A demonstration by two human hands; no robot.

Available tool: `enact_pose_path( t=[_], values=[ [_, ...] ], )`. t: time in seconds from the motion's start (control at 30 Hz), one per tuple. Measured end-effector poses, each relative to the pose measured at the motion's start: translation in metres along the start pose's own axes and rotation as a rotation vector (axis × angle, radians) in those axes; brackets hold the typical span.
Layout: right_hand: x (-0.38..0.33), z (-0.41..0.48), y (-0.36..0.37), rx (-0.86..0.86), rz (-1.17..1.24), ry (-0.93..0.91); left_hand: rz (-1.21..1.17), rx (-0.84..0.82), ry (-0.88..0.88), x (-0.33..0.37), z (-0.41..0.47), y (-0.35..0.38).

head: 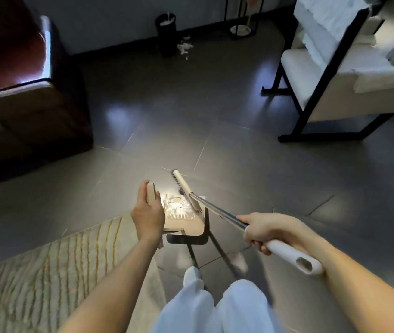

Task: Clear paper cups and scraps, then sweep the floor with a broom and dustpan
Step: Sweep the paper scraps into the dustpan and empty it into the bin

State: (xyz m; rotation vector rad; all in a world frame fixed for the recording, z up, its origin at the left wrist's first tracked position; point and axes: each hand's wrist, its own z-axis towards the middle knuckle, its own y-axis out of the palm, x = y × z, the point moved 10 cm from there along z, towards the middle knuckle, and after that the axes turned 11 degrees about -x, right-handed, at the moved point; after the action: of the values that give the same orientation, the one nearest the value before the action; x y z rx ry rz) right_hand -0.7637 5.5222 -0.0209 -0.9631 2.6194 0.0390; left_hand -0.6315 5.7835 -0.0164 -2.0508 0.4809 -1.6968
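Cream dustpan (192, 224), head view: it sits low over the dark tiled floor (239, 111), just beside the edge of the striped rug (47, 260), with white paper scraps (174, 205) heaped inside. Whether its lip touches the tile cannot be told. The left hand (147, 217) holds the top of the pan's upright handle, thumb on one side and fingers laid fairly straight along the other. The right hand (260, 230) is wrapped fully round the broom (217, 211) where the metal shaft meets the white grip. The brush head lies across the pan's mouth, touching the heap. Judged step: drawing scraps into the pan. To do it well, keep the lip flat on the tile, use short strokes toward the pan's back wall, and lift the brush clear before tilting the pan backward, so nothing spills. Loose scraps (185, 46) lie beside the black bin (166, 34) at the far wall, well apart from the pan and not yet swept.
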Motion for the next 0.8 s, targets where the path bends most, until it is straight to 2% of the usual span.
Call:
enact_pose_path(
  t=[0.17, 0.3, 0.5, 0.6, 0.8],
  values=[
    [0.007, 0.026, -0.043, -0.087, -0.121, -0.047, -0.059, 0.150, -0.088, 0.013, -0.013, 0.026],
    [0.020, 0.029, -0.092, -0.138, -0.318, -0.100, -0.066, 0.399, -0.171, 0.019, -0.043, 0.041],
    [0.034, -0.001, -0.157, -0.270, -0.383, -0.111, -0.140, 0.610, -0.323, 0.019, -0.112, 0.076],
    [0.016, -0.008, -0.163, -0.315, -0.476, -0.104, -0.180, 0.716, -0.353, 0.027, -0.144, 0.082],
    [-0.021, -0.003, -0.125, -0.403, -0.607, -0.112, -0.230, 0.790, -0.493, 0.001, -0.192, 0.082]
  ],
)
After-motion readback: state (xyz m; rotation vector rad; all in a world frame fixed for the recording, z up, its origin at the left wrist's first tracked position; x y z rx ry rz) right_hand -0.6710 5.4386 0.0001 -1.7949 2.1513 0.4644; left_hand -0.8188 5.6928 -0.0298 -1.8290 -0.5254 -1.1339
